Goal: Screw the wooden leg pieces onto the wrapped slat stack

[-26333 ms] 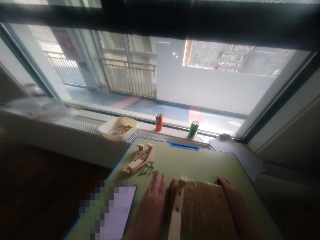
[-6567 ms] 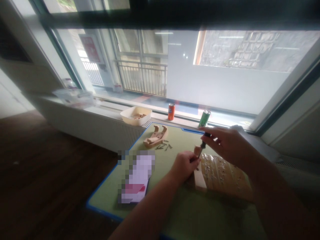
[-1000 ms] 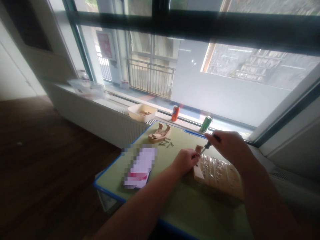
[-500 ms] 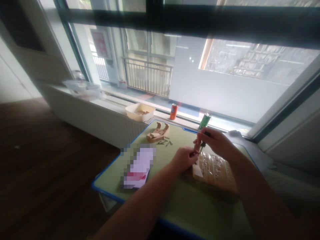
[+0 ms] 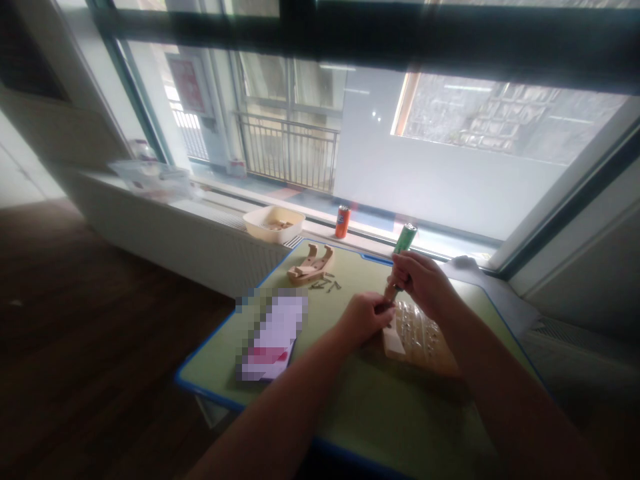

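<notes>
My left hand (image 5: 367, 313) is closed on a small pale wooden piece (image 5: 395, 343), steadying it at the near-left end of a plastic-wrapped block (image 5: 427, 343). Just above, my right hand (image 5: 425, 277) grips a screwdriver (image 5: 398, 289), its shaft pointing down toward the wood. The fingers hide most of the handle, and the tip is too small to make out. Curved wooden parts (image 5: 311, 268) lie at the table's far left, with several loose screws (image 5: 325, 284) beside them.
A blurred-out flat lilac object (image 5: 275, 333) lies on the green table (image 5: 345, 393), left of my forearm. Behind the table, on the window ledge, stand an orange can (image 5: 343, 222), a green can (image 5: 405, 239) and a cream tub (image 5: 257, 230). A clear plastic box (image 5: 155, 180) sits farther left.
My right hand has turned about the screwdriver and now covers more of its handle. My left hand still holds the wood. The whole view has shifted slightly.
</notes>
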### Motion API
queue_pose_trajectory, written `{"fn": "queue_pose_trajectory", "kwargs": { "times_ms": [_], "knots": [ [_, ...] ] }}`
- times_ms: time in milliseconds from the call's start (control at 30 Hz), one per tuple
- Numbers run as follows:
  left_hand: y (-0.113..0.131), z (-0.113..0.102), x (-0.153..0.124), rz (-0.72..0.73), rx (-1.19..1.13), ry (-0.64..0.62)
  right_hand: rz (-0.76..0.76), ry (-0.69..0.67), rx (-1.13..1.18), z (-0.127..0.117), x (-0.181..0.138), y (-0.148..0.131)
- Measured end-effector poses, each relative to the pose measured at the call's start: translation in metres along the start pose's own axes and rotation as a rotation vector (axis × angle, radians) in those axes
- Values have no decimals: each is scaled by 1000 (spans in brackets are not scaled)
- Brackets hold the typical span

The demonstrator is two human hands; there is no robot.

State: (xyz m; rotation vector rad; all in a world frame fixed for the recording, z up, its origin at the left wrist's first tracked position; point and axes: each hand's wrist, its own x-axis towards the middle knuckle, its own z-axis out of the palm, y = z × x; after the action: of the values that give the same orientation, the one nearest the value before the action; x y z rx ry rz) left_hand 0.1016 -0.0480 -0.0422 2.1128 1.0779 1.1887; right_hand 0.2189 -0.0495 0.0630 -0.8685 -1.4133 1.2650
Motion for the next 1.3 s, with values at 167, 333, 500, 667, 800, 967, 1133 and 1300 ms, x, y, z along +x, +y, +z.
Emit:
{"fn": "queue_pose_trajectory", "kwargs": {
  "times_ms": [167, 333, 500, 667, 800, 967, 1133, 1300],
  "knots": [
    [2, -4, 0, -60, -64, -53, -50, 73, -129, -12, 4, -4],
    [-1, -9, 1, -118, -189, -133, -95, 52, -404, -26, 3, -10],
    [-3, -13, 3, -115, -154, -147, -201, 36, -1112, -36, 1, -5],
    [0, -16, 5, -90, -93, -131, -155, -151, -1401, -40, 2, 2],
    [2, -17, 7, -76, -105, -126, -128, -260, -1415, -40, 2, -1],
    [1, -17, 7, -45, -63, -135, -149, -290, -1385, -39, 1, -1],
    [-1, -17, 7, -44, -53, -155, -130, -282, -1365, -40, 2, 2],
    [-1, -17, 8, -23, -21, -152, -102, -267, -1357, -42, 4, 2]
  ]
}}
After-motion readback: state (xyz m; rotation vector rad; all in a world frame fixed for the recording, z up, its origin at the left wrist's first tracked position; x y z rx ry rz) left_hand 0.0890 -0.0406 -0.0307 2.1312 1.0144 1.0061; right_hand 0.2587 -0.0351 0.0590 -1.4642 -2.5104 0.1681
